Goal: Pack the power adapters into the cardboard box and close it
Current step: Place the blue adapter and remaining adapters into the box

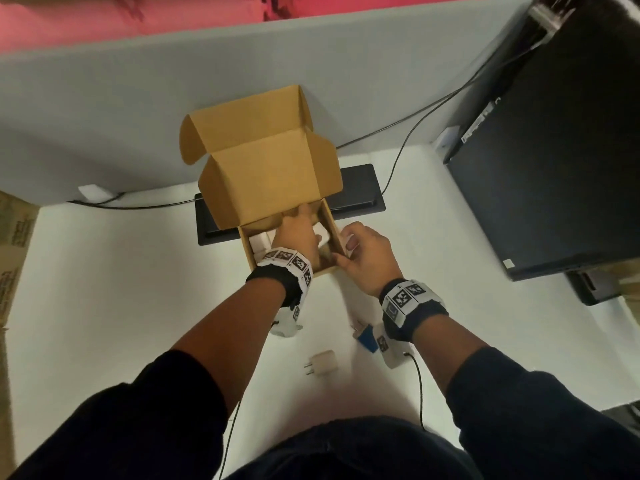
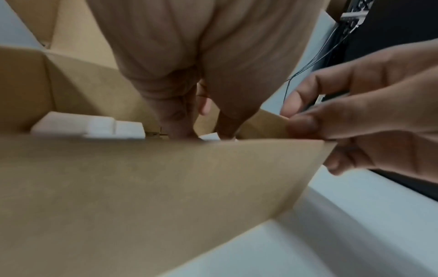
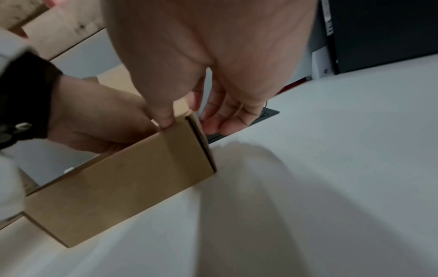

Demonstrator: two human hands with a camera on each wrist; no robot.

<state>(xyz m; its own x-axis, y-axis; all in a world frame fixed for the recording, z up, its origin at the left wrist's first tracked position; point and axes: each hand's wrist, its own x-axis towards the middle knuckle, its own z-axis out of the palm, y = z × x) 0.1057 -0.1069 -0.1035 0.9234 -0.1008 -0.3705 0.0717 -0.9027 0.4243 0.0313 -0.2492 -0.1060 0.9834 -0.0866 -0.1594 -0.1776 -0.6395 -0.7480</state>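
Observation:
An open cardboard box (image 1: 263,161) stands mid-table with its lid up against the partition. My left hand (image 1: 298,233) reaches down into it, and its fingertips (image 2: 227,127) close round a white adapter (image 1: 322,236) low by the right wall. More white adapters (image 2: 90,127) lie in the box's left part. My right hand (image 1: 349,247) pinches the box's near right corner (image 3: 189,131), thumb on the front wall and fingers outside the right wall. A cream adapter (image 1: 323,363) and a blue adapter (image 1: 367,337) lie on the table near me.
A black cable hatch (image 1: 360,188) sits in the white table behind the box. A dark monitor (image 1: 554,168) stands at the right. The grey partition (image 1: 138,116) runs along the back with cables (image 1: 401,161) along it. Printed cardboard (image 1: 14,244) lies at the left edge.

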